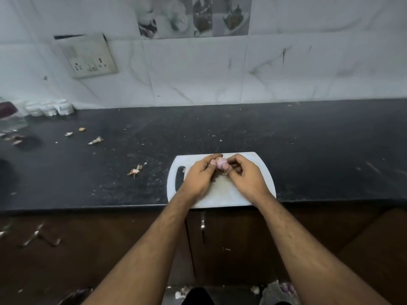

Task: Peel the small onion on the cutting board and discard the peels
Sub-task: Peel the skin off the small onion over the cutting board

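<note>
Far left, at about 9 o'clock on the counter (308,133), sit a blurred clear jar with a dark lid (8,115) and a row of white moulded pieces (50,107) against the wall. The counter is black speckled stone, matte and dusted with crumbs; the wall behind is white veined marble tile carrying a grimy socket plate (88,57). Dry papery peel scraps (96,140) lie scattered at 10 o'clock, and one curled scrap (134,171) lies just left of the cutting board (220,194). The board is white plastic, rounded at the corners, with a slot handle at its left end, and sits at the counter's near edge at 6 o'clock. Left hand (198,175): knuckles up, fingers curled, thumb pressed on the small onion (221,162). The onion is pale pink-violet, smooth and rounded, held over the board's far edge at 12 o'clock of the board. Right hand (246,175): mirrored pose, thumb on the onion's lower right, fingers curled round it. Both hands pinch the onion. Forearms are bare and converge from below.
</note>
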